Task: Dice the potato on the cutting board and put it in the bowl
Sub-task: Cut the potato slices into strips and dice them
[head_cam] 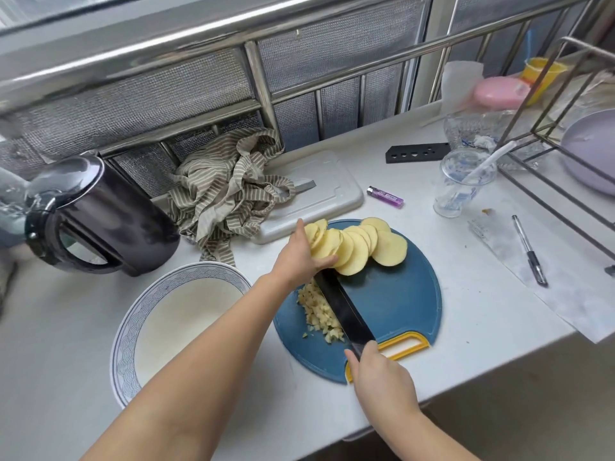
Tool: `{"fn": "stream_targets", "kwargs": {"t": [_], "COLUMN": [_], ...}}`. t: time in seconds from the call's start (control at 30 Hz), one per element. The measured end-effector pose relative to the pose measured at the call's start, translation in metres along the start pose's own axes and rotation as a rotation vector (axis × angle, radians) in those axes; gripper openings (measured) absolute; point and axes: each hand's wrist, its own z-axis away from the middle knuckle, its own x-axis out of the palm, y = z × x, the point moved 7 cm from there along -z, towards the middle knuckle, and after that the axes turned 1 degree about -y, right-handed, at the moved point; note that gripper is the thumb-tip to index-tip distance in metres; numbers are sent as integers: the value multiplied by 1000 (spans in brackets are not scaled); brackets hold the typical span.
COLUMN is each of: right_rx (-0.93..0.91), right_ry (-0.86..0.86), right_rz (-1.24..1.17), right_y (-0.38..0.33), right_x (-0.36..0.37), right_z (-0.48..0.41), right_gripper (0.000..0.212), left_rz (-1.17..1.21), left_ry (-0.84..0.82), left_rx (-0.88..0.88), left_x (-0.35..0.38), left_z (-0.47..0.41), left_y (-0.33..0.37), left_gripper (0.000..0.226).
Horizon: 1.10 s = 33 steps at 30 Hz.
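head view: left hand [301,257] curls its fingers [327,261] over fanned potato slices [362,247] on the cutting board [406,301]; right hand [379,371] grips the knife [344,309] beside diced pieces [317,309]. blade tip sits under those fingers: a sliding slice risks a cut.

The white counter [466,294] is carrying the blue cutting board [399,294] at its centre, with the bowl [124,334] sitting at eight o'clock, a dark kettle [109,221] at ten, a striped cloth [226,194] at eleven, a purple lighter [385,196] at one and a pen [529,250] at three.
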Motion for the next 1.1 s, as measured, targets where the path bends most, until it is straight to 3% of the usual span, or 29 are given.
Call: {"fn": "stream_targets", "kwargs": {"t": [0.07, 0.27, 0.5, 0.67, 0.8, 0.97, 1.1], "right_rx": [-6, -34, -55, -89, -130, -96, -111], "right_ry": [33, -138, -135, -128, -59, -136, -184], "right_rz": [31, -42, 57, 66, 19, -152, -273], "right_y": [-7, -36, -25, 7, 29, 49, 57], "right_x": [1, 17, 5, -8, -26, -40, -57], "right_z": [1, 3, 0, 5, 3, -10, -28], "right_gripper": [38, 34, 42, 46, 77, 40, 43], "left_rz": [5, 17, 105, 214, 102, -150, -158], "left_ry": [-9, -3, -55, -19, 22, 2, 35], "left_rx": [3, 13, 22, -25, -119, -188, -265], "left_x": [2, 2, 0, -16, -37, -35, 5], "left_z": [0, 2, 5, 8, 11, 44, 88], "left_y": [-2, -5, -14, -10, -12, -10, -21], "left_gripper": [115, 115, 104, 58, 44, 24, 35]}}
